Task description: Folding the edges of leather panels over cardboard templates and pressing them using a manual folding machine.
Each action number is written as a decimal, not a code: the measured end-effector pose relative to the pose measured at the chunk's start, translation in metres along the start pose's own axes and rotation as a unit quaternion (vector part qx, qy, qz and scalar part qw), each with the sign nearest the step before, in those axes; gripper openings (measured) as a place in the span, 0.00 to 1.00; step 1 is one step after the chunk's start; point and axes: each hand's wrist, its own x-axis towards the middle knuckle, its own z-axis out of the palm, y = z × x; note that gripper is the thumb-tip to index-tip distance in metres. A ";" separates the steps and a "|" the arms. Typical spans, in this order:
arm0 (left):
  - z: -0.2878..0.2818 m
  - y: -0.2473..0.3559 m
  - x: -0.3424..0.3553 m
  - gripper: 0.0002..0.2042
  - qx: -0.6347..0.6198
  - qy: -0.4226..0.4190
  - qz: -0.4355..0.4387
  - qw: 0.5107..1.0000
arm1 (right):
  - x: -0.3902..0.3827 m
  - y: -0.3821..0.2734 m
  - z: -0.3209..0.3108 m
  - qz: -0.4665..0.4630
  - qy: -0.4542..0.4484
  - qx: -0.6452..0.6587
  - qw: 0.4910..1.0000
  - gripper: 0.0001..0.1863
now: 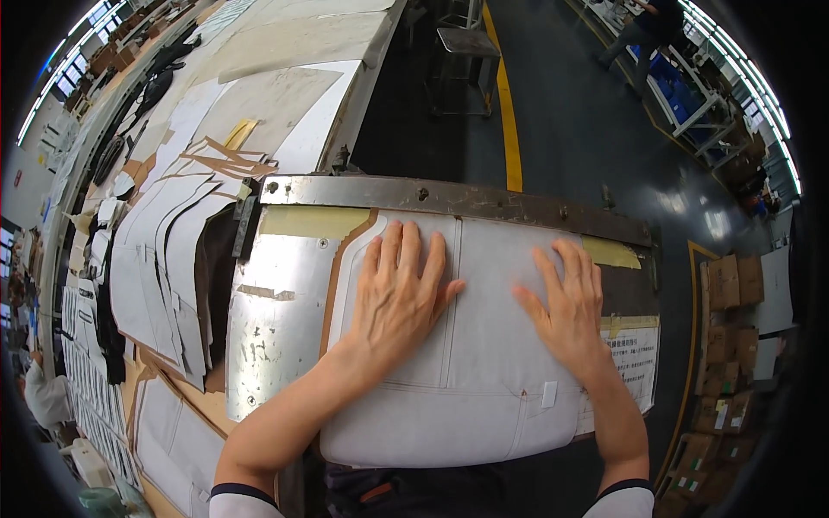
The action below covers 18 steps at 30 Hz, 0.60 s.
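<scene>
A light grey stitched fabric panel point(501, 337) lies across a metal plate point(276, 328), its near end hanging over the plate's front edge. Brown backing shows along the panel's left side, and a small white tag point(549, 394) sits near its lower right. My left hand point(401, 276) rests flat on the panel's upper left, fingers pointing to the far steel bar point(414, 195). Farther right, my right hand point(566, 298) lies on the panel with fingers spread. Neither hand grips anything.
Left of the plate, a stack of similar grey panels point(164, 276) lies on a long table point(285, 43) with paper sheets and brown scraps. A metal stool point(466, 52) stands beyond. Cardboard boxes point(730, 345) are piled at right. A person point(648, 39) stands near a rack at far right.
</scene>
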 end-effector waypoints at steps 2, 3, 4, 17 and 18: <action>0.001 0.000 -0.001 0.29 0.001 0.000 0.000 1.000 | 0.000 -0.001 -0.001 -0.003 -0.004 -0.002 1.000 0.30; 0.001 0.000 -0.001 0.29 0.001 0.000 -0.001 1.000 | 0.000 -0.001 -0.001 -0.006 -0.004 -0.006 1.000 0.30; 0.000 0.000 -0.002 0.29 0.002 -0.001 -0.001 1.000 | 0.000 -0.001 0.000 -0.009 -0.003 -0.010 1.000 0.30; -0.008 -0.002 0.004 0.26 -0.002 0.002 -0.006 1.000 | 0.005 -0.006 -0.005 -0.004 -0.010 -0.003 1.000 0.26; -0.006 -0.002 0.005 0.26 -0.003 0.004 -0.006 1.000 | 0.006 -0.003 -0.002 -0.002 -0.004 0.006 1.000 0.26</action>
